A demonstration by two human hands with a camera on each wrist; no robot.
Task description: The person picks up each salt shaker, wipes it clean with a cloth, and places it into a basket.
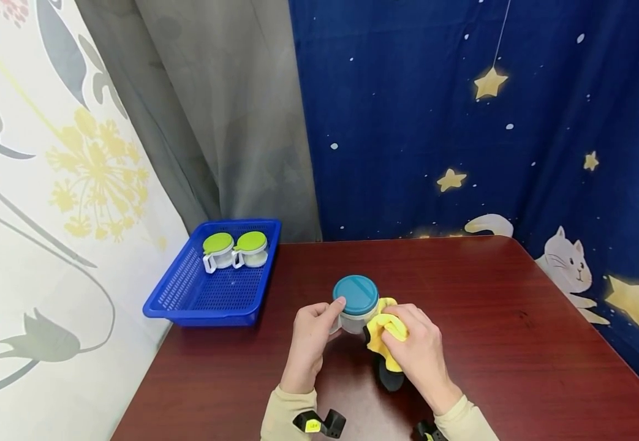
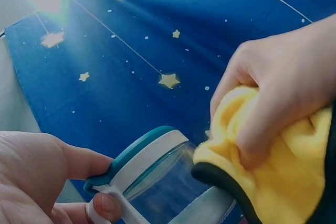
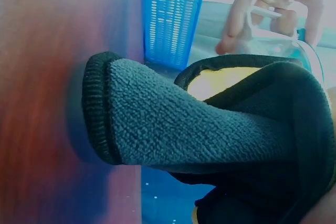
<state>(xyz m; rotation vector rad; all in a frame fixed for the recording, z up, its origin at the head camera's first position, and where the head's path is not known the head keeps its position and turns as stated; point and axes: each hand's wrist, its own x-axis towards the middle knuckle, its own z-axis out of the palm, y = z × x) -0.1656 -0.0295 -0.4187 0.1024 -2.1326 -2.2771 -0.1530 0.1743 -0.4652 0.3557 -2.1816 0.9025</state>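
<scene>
A clear seasoning jar [image 1: 355, 323] with a teal lid [image 1: 355, 294] is held up above the table, lid upward in the head view. My left hand [image 1: 312, 340] grips it by its white handle, thumb on the lid's edge. Bunched in my right hand [image 1: 419, 348] is a yellow cloth [image 1: 386, 334] with a dark grey back and black trim. In the left wrist view the cloth [image 2: 283, 166] lies against or very near the jar's side [image 2: 168, 177]; contact is hard to tell. The cloth's grey side [image 3: 194, 119] hangs down in the right wrist view.
A blue plastic basket [image 1: 156, 304] stands at the table's left back corner. Inside it are two jars with green lids [image 1: 218, 242] and white handles. The reddish-brown table [image 1: 462, 294] reaches back to grey and dark blue curtains [image 1: 396, 122]; a patterned white curtain hangs at left.
</scene>
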